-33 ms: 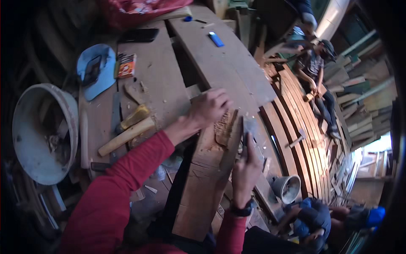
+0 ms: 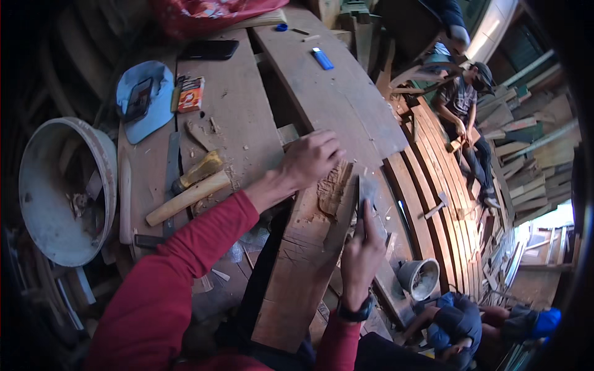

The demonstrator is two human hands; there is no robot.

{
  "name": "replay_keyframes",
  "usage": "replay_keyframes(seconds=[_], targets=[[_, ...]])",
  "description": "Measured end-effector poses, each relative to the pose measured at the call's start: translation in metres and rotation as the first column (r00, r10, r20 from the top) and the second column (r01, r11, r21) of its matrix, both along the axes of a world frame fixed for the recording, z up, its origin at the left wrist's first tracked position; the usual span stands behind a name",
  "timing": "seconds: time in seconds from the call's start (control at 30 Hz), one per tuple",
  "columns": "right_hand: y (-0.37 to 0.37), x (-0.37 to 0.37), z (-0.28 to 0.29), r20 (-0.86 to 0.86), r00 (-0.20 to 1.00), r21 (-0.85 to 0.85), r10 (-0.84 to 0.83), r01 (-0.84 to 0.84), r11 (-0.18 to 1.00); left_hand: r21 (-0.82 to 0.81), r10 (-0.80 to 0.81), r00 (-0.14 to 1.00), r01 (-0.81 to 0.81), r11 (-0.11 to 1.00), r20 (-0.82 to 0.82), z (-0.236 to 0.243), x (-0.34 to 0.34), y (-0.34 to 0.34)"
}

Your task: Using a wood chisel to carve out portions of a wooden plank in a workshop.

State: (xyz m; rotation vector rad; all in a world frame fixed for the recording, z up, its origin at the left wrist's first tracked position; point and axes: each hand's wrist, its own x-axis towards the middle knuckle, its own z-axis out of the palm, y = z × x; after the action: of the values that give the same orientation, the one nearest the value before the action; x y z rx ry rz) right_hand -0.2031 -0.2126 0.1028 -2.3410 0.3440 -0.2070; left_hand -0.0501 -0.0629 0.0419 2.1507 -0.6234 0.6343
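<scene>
My left hand (image 2: 309, 159) is curled over the far end of an upright-angled wooden board (image 2: 291, 278), just above a rough, gouged hollow (image 2: 328, 198) with chips around it. At the board's right edge my right hand (image 2: 362, 260) grips a flat, dark-and-grey metal tool (image 2: 365, 188), index finger extended along it. On the bench left of the board lie a pale round wooden handle (image 2: 185, 198), a yellow-handled tool (image 2: 201, 167), a long flat blade (image 2: 172, 179) and loose shavings.
Behind are a blue cap (image 2: 151, 114), phone (image 2: 207, 51), lighter (image 2: 322, 59) and red bag (image 2: 219, 12). A large bucket (image 2: 59, 191) stands left, a small one (image 2: 419, 278) right. Co-workers (image 2: 458, 105) (image 2: 455, 328) sit among stacked planks (image 2: 433, 167), where a hammer (image 2: 436, 207) lies.
The whole view has shifted slightly. My hands and the tool look almost the same relative to the board.
</scene>
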Motion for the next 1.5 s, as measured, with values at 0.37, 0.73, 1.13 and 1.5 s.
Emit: replay_keyframes(seconds=[0.37, 0.73, 1.13, 1.5], targets=[[0.013, -0.011, -0.012, 0.053, 0.997, -0.001, 0.050, -0.050, 0.999, 0.048, 0.008, 1.000, -0.007, 0.999, -0.017, -0.012, -0.013, 0.008], [0.005, -0.023, -0.010, 0.033, 0.997, 0.063, 0.074, -0.076, 0.995, -0.013, -0.092, 0.996, 0.092, 0.996, -0.014, -0.007, -0.006, 0.005], [0.006, -0.006, -0.012, 0.092, 0.993, 0.016, 0.078, -0.080, 0.997, 0.001, -0.060, 0.998, 0.060, 0.998, -0.017, -0.007, -0.003, 0.002], [0.010, 0.018, -0.002, 0.011, 0.998, -0.107, 0.056, -0.055, 0.993, 0.038, -0.050, 0.999, 0.051, 0.998, -0.013, -0.001, -0.004, 0.012]])
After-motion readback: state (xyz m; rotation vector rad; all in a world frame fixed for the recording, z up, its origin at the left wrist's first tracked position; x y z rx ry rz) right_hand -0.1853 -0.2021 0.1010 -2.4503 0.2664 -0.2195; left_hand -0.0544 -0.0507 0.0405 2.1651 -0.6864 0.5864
